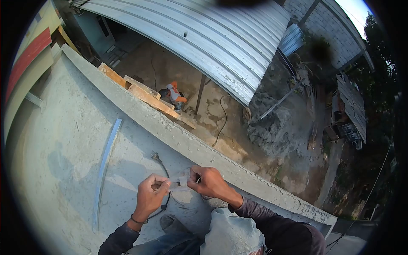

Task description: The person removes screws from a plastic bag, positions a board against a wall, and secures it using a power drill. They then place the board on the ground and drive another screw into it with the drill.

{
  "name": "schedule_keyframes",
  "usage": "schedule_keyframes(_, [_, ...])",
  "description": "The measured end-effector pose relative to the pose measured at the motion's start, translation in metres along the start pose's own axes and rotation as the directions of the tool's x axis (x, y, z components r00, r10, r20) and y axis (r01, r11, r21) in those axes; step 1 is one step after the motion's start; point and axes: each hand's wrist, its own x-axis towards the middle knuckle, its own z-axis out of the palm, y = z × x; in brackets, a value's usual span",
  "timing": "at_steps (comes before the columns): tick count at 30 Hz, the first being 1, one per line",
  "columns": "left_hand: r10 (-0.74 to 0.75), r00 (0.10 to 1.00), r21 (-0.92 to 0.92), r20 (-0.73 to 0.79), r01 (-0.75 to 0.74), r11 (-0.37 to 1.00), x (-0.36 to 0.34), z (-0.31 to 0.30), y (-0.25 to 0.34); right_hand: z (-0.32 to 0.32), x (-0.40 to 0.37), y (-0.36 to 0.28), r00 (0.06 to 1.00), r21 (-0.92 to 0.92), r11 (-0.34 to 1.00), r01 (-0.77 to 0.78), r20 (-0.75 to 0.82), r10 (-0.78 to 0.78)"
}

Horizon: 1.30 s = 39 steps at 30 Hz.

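Note:
Between my two hands is a small clear plastic bag (181,180), stretched out above the concrete floor, with a few small dark bits inside that I cannot make out. My left hand (149,194) pinches its left edge between thumb and fingers. Its right edge is gripped by the closed fingers of my right hand (211,182). Behind and below the left hand, a black cable (164,206) runs over the floor to a plug (156,157). My knee (231,233) in worn jeans is just below the right hand.
A long metal strip (106,170) lies on the concrete floor (80,178) at left. The raised concrete edge (187,138) drops to a yard, where a person (173,94) in orange and white bends down. Wooden planks (148,98) jut beside the edge; a corrugated roof (204,42) spans beyond.

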Motion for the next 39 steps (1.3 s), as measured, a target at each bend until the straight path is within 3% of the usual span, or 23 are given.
schedule_keyframes(2, [0.068,0.993,0.077,-0.095,-0.061,0.995,-0.001,0.0,0.007,-0.004,-0.001,-0.002,0.991,-0.175,0.985,-0.005,-0.133,-0.019])
schedule_keyframes(6, [0.118,0.99,0.141,-0.079,-0.106,0.984,-0.002,0.011,0.013,-0.001,-0.008,-0.019,0.962,-0.082,0.974,0.213,-0.154,-0.223])
schedule_keyframes(8, [0.172,0.985,0.106,-0.029,-0.168,0.98,-0.002,0.017,0.014,0.007,-0.012,-0.022,0.946,-0.356,0.885,0.301,-0.006,-0.325])
schedule_keyframes(9, [0.146,0.988,0.107,-0.043,-0.14,0.984,-0.004,0.019,0.017,0.011,-0.013,-0.02,0.947,-0.335,0.891,0.306,0.012,-0.32])
schedule_keyframes(11, [0.163,0.985,0.091,0.048,-0.167,0.982,-0.005,0.018,0.026,0.019,-0.009,-0.009,0.971,-0.566,0.792,0.229,0.076,-0.226])
schedule_keyframes(12, [0.13,0.991,0.095,0.018,-0.131,0.987,-0.005,0.019,0.028,0.023,-0.004,-0.004,0.976,-0.574,0.79,0.216,0.13,-0.173])
schedule_keyframes(14, [0.212,0.968,0.158,0.138,-0.233,0.96,-0.005,0.017,0.028,0.032,0.005,0.0,0.966,-0.535,0.807,0.251,0.193,-0.172])
schedule_keyframes(15, [0.183,0.977,0.16,0.109,-0.199,0.967,-0.005,0.01,0.029,0.034,0.011,0.001,0.961,-0.527,0.808,0.263,0.221,-0.169])
schedule_keyframes(19, [0.101,0.985,-0.111,0.137,-0.086,0.99,-0.006,-0.026,0.006,0.031,0.026,0.001,0.964,-0.317,0.927,0.199,0.233,-0.127])
schedule_keyframes(20, [0.064,0.992,-0.117,0.111,-0.051,0.992,-0.004,-0.04,-0.011,0.023,0.034,-0.005,0.959,-0.238,0.967,0.094,0.281,-0.024])
schedule_keyframes(22, [-0.033,0.991,-0.183,-0.127,0.009,0.983,-0.01,-0.06,-0.056,0.017,0.03,-0.017,0.928,-0.14,0.99,-0.023,0.366,0.073])
schedule_keyframes(23, [-0.052,0.987,-0.178,-0.15,0.024,0.984,-0.013,-0.057,-0.078,0.015,0.031,-0.022,0.925,0.181,0.981,-0.064,0.38,-0.01])
schedule_keyframes(24, [-0.146,0.969,-0.414,-0.199,0.052,0.909,-0.009,-0.045,-0.099,0.014,0.032,-0.025,0.927,0.477,0.872,-0.108,0.365,-0.085])
schedule_keyframes(25, [-0.243,0.945,-0.632,-0.22,0.052,0.774,-0.006,-0.033,-0.109,0.016,0.032,-0.025,0.921,0.478,0.871,-0.112,0.38,-0.09])
schedule_keyframes(26, [-0.253,0.94,-0.643,-0.229,0.049,0.765,-0.004,-0.022,-0.105,0.017,0.031,-0.025,0.94,0.702,0.686,-0.191,0.331,-0.077])
schedule_keyframes(27, [-0.187,0.982,-0.907,-0.001,0.078,0.414,-0.006,-0.01,-0.097,0.016,0.029,-0.023,0.955,0.863,0.439,-0.248,0.293,-0.037])
schedule_keyframes(28, [-0.016,0.985,-0.985,0.171,0.171,-0.008,-0.007,-0.002,-0.094,0.014,0.029,-0.009,0.961,0.857,0.456,-0.241,0.276,-0.01])
schedule_keyframes(29, [-0.018,0.986,-0.986,0.165,0.164,-0.024,-0.008,0.002,-0.095,0.01,0.028,0.001,0.957,0.849,0.463,-0.255,0.29,-0.005])
schedule_keyframes(31, [0.11,0.966,-0.964,0.234,0.216,0.156,-0.004,0.001,-0.094,0.002,0.032,0.011,0.945,0.784,0.588,-0.199,0.312,-0.095])
schedule_keyframes(32, [0.109,0.968,-0.966,0.228,0.21,0.152,-0.003,-0.002,-0.092,0.001,0.032,0.013,0.943,0.782,0.59,-0.204,0.319,-0.097])
schedule_keyframes(34, [0.09,0.99,-0.949,0.108,0.076,0.306,-0.001,-0.013,-0.076,0.001,0.03,0.014,0.96,0.506,0.842,-0.185,0.275,0.045])
schedule_keyframes(38, [0.102,0.994,-0.905,0.047,-0.001,0.425,-0.006,-0.027,-0.065,0.019,0.025,0.039,0.977,0.519,0.838,-0.168,0.201,0.071])
schedule_keyframes(39, [0.083,0.997,-0.847,0.002,-0.043,0.529,-0.008,-0.029,-0.061,0.027,0.027,0.045,0.977,0.572,0.805,-0.157,0.211,0.041])
